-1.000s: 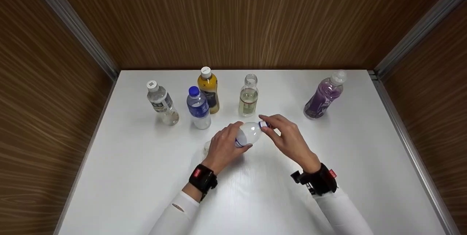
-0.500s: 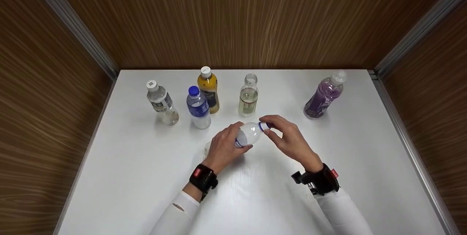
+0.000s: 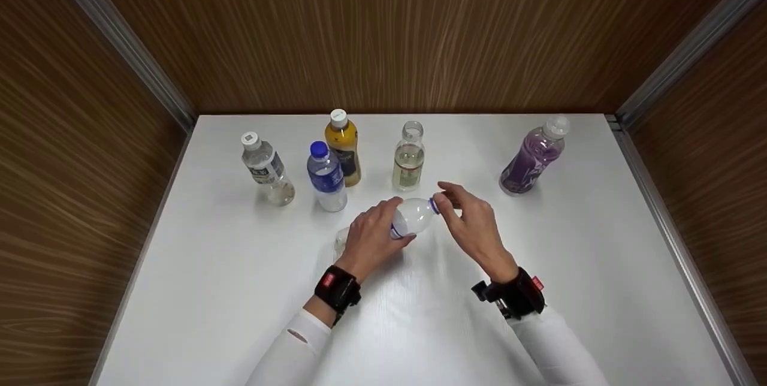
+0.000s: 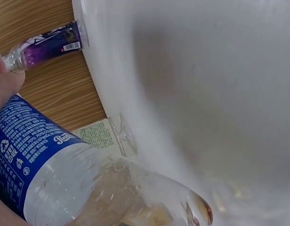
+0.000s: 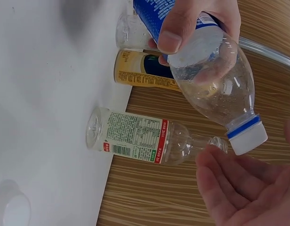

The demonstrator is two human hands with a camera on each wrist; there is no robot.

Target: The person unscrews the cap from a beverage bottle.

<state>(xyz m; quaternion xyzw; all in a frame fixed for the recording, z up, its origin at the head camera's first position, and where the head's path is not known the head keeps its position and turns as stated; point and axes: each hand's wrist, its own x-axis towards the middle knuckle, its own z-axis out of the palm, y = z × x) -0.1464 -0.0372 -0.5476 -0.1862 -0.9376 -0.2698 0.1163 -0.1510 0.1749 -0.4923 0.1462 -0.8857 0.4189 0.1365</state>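
At the middle of the white table (image 3: 210,314), see a blue-labelled plastic bottle (image 3: 414,216), tilted, cap end toward 2 o'clock, base toward 8. Take it as hub of the dial, with the wood-grain back wall (image 3: 383,32) at 12. Cannot tell about contact between base and tabletop.

Toward 8 o'clock, on the bottle's body, note the left hand (image 3: 373,233): closed round the blue label (image 4: 22,146), thumb and fingers wrapped about it, a firm hold by look.

Toward 3 o'clock, at the white cap (image 5: 249,137) with its blue ring, note the right hand (image 3: 476,227): partly open, fingers loosely bent, cap between thumb side and fingers, nothing in its grasp. See a gap on the thumb side in the right wrist view; cannot tell about fingertip contact.

Round the dial, all upright: at 12, near, an open-mouthed glass bottle (image 3: 408,161); between 10 and 11, a yellow bottle (image 3: 343,145), partly behind a blue-capped bottle (image 3: 326,179) at 10; between 9 and 10, farther out, a white-capped clear bottle (image 3: 263,164); at 2, well apart, a purple bottle (image 3: 530,161).

Toward 7 and 5, note white sleeves (image 3: 290,350) and black wrist straps (image 3: 337,287).
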